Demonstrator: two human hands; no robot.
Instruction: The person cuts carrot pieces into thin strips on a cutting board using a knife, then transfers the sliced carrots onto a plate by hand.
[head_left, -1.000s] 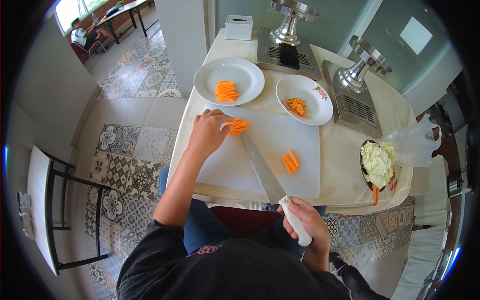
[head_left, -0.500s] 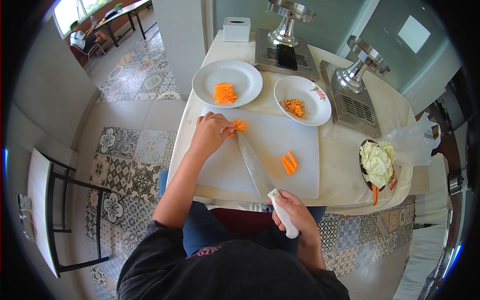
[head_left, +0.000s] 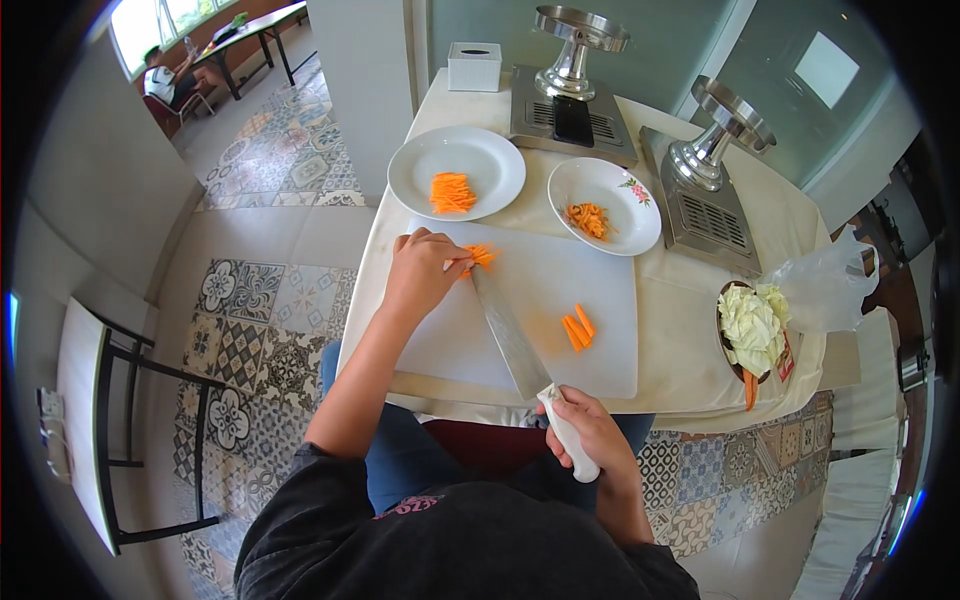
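Observation:
My right hand [head_left: 590, 435] is wrapped round the white handle of a large knife [head_left: 512, 340]. The blade points up and left across the white cutting board [head_left: 440, 350], its tip at a small bunch of thin carrot strips [head_left: 482, 256]. With bent fingers, my left hand [head_left: 425, 272] pinches the left side of that bunch; the fingertips are partly hidden. Three thicker carrot sticks [head_left: 577, 330] lie on the board's right side. Beyond the board, a white plate [head_left: 493, 165] bears a neat pile of carrot strips [head_left: 453, 193].
A flowered bowl [head_left: 628, 215] holds carrot scraps. Two metal stoves [head_left: 710, 225] with raised stands, a phone [head_left: 573, 121] and a tissue box [head_left: 474, 67] are behind. Cabbage [head_left: 752, 325] and a plastic bag [head_left: 830, 280] are at right. A person [head_left: 168, 80] sits far left.
The knife and my right hand have moved left, and the blade's tip is now closer to my left fingers. My left hand stays at the carrot strips.

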